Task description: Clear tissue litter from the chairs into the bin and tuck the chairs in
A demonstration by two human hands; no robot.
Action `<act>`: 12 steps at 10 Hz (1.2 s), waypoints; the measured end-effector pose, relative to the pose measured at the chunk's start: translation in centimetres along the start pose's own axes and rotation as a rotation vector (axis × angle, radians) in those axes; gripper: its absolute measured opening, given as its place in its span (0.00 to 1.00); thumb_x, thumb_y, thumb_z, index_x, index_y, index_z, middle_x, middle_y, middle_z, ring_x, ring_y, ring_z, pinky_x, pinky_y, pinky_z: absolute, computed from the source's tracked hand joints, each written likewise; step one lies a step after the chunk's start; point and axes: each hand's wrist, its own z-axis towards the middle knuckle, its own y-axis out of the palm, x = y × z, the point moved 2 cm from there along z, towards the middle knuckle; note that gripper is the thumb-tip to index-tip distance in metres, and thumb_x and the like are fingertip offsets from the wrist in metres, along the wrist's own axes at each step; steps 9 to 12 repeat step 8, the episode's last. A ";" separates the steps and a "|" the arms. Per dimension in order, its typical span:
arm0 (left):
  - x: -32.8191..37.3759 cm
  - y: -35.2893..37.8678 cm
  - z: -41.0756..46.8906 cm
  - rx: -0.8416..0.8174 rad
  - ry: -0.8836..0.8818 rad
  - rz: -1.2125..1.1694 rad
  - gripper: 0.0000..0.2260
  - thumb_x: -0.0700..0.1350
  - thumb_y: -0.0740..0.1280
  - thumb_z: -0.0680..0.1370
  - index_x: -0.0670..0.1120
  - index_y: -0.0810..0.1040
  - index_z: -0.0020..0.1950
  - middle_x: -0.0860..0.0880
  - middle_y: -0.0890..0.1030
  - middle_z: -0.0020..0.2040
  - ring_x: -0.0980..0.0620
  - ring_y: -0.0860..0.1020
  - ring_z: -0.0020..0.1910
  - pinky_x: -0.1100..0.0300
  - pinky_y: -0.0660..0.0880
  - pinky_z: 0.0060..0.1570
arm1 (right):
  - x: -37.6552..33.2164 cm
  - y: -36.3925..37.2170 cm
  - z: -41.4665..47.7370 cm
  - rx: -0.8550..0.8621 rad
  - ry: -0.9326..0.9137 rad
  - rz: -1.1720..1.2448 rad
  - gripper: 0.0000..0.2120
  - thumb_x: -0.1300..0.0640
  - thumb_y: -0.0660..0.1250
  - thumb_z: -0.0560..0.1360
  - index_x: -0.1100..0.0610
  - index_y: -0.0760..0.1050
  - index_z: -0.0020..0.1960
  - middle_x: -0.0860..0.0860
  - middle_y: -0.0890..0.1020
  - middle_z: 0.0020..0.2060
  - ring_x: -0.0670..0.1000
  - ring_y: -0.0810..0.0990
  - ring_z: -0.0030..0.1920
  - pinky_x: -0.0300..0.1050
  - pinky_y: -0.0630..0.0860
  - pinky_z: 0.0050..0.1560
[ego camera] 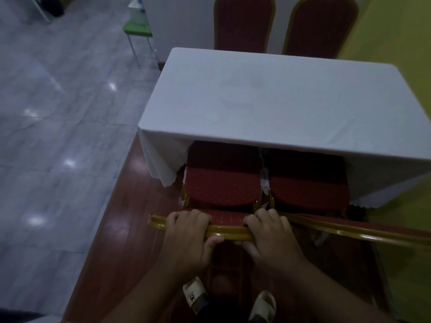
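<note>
Head view: left hand and right hand clamping gilt top rail of red chair at counter near edge, seat partly under cloth. Rigid frame, probably light; rail offering firm hold.

Red chairs part-tucked under table
</note>
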 end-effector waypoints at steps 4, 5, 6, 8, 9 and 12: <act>-1.0 -0.3 1.7 0.036 0.011 -0.002 0.16 0.61 0.54 0.79 0.51 0.72 0.51 0.56 0.70 0.45 0.53 0.68 0.43 0.49 0.68 0.51 | 0.0 -0.1 2.0 -0.005 -0.032 -0.005 0.18 0.33 0.56 0.75 0.45 0.68 0.55 0.44 0.69 0.45 0.48 0.67 0.45 0.48 0.68 0.44; -1.1 -0.5 2.0 0.030 0.011 -0.003 0.15 0.62 0.54 0.79 0.52 0.72 0.51 0.57 0.70 0.44 0.53 0.68 0.42 0.48 0.68 0.50 | 0.0 -0.2 2.3 -0.013 -0.007 0.020 0.17 0.34 0.59 0.75 0.44 0.68 0.55 0.44 0.70 0.47 0.49 0.67 0.46 0.50 0.70 0.47; -0.8 -0.8 2.0 0.010 0.003 0.001 0.13 0.62 0.55 0.79 0.54 0.71 0.51 0.57 0.70 0.43 0.54 0.68 0.42 0.50 0.68 0.50 | -0.2 -0.8 2.2 -0.070 -0.012 0.059 0.18 0.32 0.56 0.74 0.43 0.67 0.56 0.42 0.69 0.47 0.48 0.67 0.47 0.51 0.70 0.49; 0.6 -2.5 4.3 -0.086 -0.039 0.087 0.14 0.65 0.53 0.78 0.58 0.70 0.50 0.59 0.74 0.45 0.57 0.71 0.44 0.55 0.68 0.49 | 1.5 -4.3 3.7 -0.322 -0.046 0.139 0.26 0.25 0.52 0.72 0.39 0.67 0.61 0.42 0.71 0.53 0.48 0.68 0.55 0.51 0.68 0.58; 0.6 -2.5 4.3 -0.086 -0.039 0.087 0.14 0.65 0.53 0.78 0.58 0.70 0.50 0.59 0.74 0.45 0.57 0.71 0.44 0.55 0.68 0.49 | 1.5 -4.3 3.7 -0.322 -0.046 0.139 0.26 0.25 0.52 0.72 0.39 0.67 0.61 0.42 0.71 0.53 0.48 0.68 0.55 0.51 0.68 0.58; 0.6 -2.5 4.3 -0.086 -0.039 0.087 0.14 0.65 0.53 0.78 0.58 0.70 0.50 0.59 0.74 0.45 0.57 0.71 0.44 0.55 0.68 0.49 | 1.5 -4.3 3.7 -0.322 -0.046 0.139 0.26 0.25 0.52 0.72 0.39 0.67 0.61 0.42 0.71 0.53 0.48 0.68 0.55 0.51 0.68 0.58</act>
